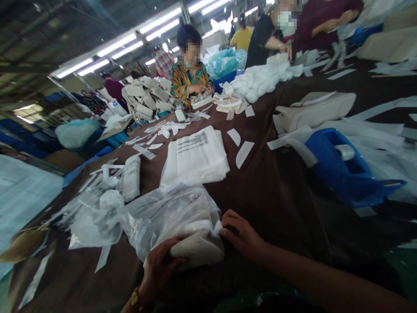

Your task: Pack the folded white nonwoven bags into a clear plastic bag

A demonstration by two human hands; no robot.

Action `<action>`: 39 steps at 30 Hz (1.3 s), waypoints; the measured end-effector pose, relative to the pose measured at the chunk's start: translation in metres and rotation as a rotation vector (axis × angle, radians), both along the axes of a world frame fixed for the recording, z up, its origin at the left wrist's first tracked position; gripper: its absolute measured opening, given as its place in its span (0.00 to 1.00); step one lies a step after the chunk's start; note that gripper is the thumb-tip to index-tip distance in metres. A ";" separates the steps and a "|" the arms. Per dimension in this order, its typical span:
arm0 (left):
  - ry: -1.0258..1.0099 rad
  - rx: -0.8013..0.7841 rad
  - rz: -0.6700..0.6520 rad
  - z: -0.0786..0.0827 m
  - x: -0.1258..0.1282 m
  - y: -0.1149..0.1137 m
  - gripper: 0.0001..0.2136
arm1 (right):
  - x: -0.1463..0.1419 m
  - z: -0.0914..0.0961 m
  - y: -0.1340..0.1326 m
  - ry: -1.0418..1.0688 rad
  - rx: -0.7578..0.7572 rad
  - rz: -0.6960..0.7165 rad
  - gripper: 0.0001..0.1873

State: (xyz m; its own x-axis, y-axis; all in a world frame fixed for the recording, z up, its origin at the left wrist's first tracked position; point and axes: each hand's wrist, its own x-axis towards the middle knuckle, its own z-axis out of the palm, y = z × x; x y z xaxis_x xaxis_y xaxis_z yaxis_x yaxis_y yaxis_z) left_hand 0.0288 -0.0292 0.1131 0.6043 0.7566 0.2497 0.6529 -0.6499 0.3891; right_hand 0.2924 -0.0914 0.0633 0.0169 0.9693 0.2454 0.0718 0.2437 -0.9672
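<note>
A clear plastic bag (182,202) lies at the near side of the table, with a soft beige item (198,250) partly inside it. The beige item's near end sticks out toward me; its exact kind is hard to make out. My left hand (161,263) wraps round the left side of this item, thumb and fingers closed on it. At the right, my right hand (243,234) pinches the edge of the plastic bag beside the item. Just beyond lies a stack of flat white printed plastic bags (195,156).
Crumpled clear plastic (100,217) and a white wrapped packet (131,178) lie at left. A blue tape dispenser (345,165) and a beige handbag (319,111) are on the right. Paper scraps (244,154) dot the brown cloth (276,191). Across the table, a person (190,74) works.
</note>
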 end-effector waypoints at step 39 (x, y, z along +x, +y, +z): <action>0.352 -0.323 -0.411 0.016 0.068 0.030 0.06 | -0.038 -0.041 0.005 -0.160 -0.056 0.201 0.09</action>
State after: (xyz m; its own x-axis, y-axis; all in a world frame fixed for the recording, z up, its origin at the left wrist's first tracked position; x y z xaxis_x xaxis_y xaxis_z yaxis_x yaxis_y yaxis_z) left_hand 0.0966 0.0013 0.1290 0.8660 0.4493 -0.2193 0.4996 -0.7606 0.4145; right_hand 0.2546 -0.0863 0.0226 -0.2126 0.9612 0.1756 0.1805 0.2152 -0.9597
